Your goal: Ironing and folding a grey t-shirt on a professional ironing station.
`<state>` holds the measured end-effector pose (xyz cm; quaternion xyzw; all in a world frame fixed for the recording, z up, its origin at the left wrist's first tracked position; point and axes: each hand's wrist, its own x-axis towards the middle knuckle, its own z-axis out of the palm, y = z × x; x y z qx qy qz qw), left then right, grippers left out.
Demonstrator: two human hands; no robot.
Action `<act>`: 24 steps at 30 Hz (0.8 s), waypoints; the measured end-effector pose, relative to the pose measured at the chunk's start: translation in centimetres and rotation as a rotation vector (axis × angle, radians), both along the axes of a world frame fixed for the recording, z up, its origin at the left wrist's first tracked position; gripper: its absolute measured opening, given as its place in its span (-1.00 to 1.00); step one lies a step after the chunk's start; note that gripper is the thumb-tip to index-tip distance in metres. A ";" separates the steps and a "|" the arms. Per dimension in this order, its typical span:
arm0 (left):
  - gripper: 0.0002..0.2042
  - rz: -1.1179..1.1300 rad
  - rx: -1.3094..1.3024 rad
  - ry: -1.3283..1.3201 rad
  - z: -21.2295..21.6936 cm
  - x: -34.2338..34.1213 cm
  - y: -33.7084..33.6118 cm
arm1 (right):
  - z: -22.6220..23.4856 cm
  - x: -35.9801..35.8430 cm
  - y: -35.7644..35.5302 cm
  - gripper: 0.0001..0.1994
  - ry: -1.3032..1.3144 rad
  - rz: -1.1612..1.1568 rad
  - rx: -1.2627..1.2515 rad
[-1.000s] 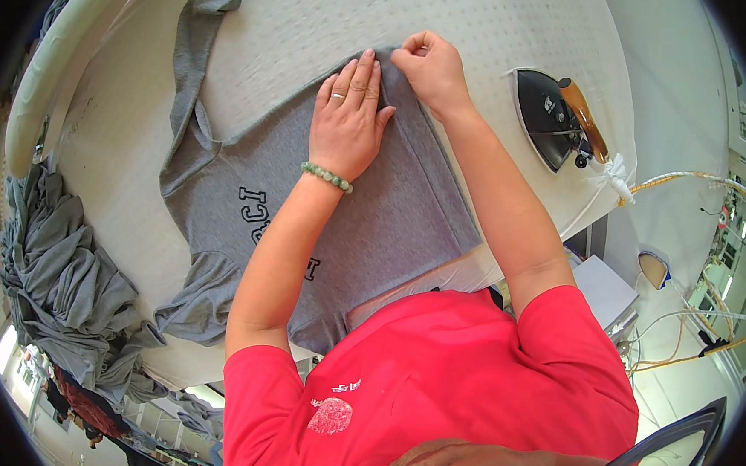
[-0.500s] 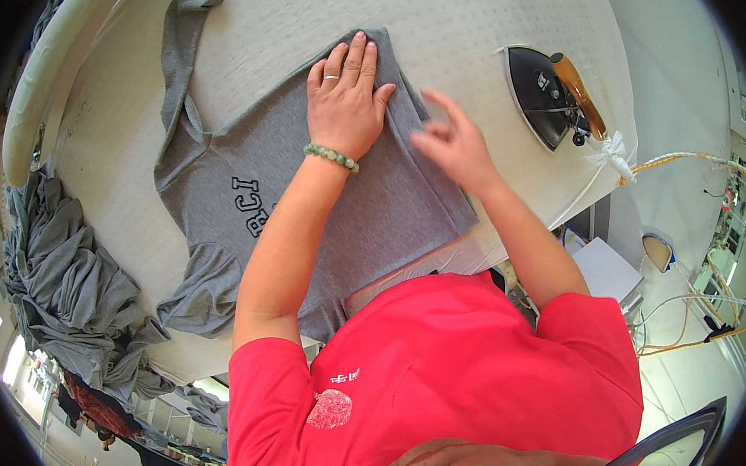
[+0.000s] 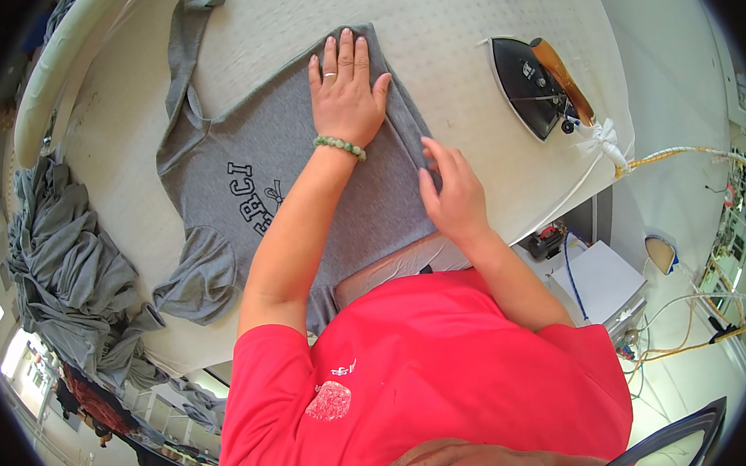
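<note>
A grey long-sleeved sweatshirt (image 3: 304, 229) with dark outlined lettering lies spread on a pale padded ironing table. Fingers outstretched, my left hand (image 3: 349, 93) presses flat on the cloth near its far right corner; a green bead bracelet and a ring are on it. My right hand (image 3: 458, 195) is at the right hem, thumb and fingertips apart at the cloth's edge. Its lower fingers are partly hidden. One sleeve reaches away at the far left, and the other lies bunched at the near left.
A black iron (image 3: 528, 87) with a wooden handle rests on the table's right side, its cord tied with white cloth (image 3: 599, 138). A heap of grey garments (image 3: 67, 252) hangs over the left edge. White papers (image 3: 602, 280) lie below the right edge.
My right hand has come down and slightly left, to the hem edge. The near end of the hem lies further left. My left hand stays flat on the cloth, fingers slightly shifted.
</note>
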<state>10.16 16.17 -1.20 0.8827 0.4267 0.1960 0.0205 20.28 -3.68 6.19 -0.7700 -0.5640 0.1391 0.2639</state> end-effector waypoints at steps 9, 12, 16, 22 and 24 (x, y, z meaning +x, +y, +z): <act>-0.61 -0.037 -0.419 -0.219 4.2 1.7 4.7 | -1.8 1.5 6.4 -0.73 0.187 -0.143 -0.139; -0.63 0.060 -0.420 0.134 4.3 3.3 5.3 | -2.3 1.2 7.8 -0.79 0.119 -0.124 -0.161; -0.65 0.050 -0.456 0.118 4.0 2.6 5.9 | -3.1 0.5 7.7 -0.83 0.104 0.031 0.087; -0.83 0.081 -0.931 -0.479 3.7 -3.3 7.7 | -3.3 1.4 9.1 -0.84 0.384 0.021 0.213; -0.85 0.107 -0.951 -0.550 3.4 -3.6 7.3 | -3.6 1.8 10.4 -0.84 0.376 -0.084 0.237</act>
